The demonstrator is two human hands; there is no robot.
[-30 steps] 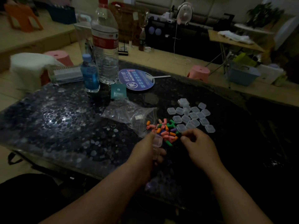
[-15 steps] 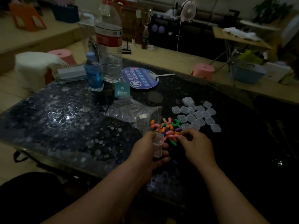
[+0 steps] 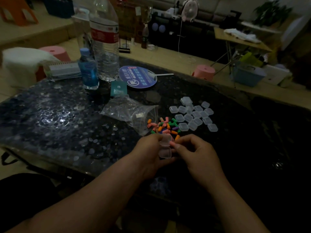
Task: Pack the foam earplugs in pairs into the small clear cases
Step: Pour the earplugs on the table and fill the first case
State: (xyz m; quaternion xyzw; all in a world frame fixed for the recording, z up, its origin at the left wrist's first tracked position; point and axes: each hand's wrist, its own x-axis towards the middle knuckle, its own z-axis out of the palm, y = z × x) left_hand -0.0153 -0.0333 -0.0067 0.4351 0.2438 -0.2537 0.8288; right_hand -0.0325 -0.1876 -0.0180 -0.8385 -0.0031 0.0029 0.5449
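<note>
Dimly lit | left hand (image 3: 148,154) grips open case (image 3: 165,151) | right hand (image 3: 199,156) pinches pink earplug (image 3: 173,144) | case contents unclear

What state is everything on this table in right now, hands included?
Clear case, hinged open.
Left hand, holds that case.
Right hand, pinches a pink earplug beside it.
Earplug pile, loose on the table.
Spare cases, look closed, clustered beside the pile.
Plastic bag, lying flat.
Small blue bottle, upright, capped.
</note>
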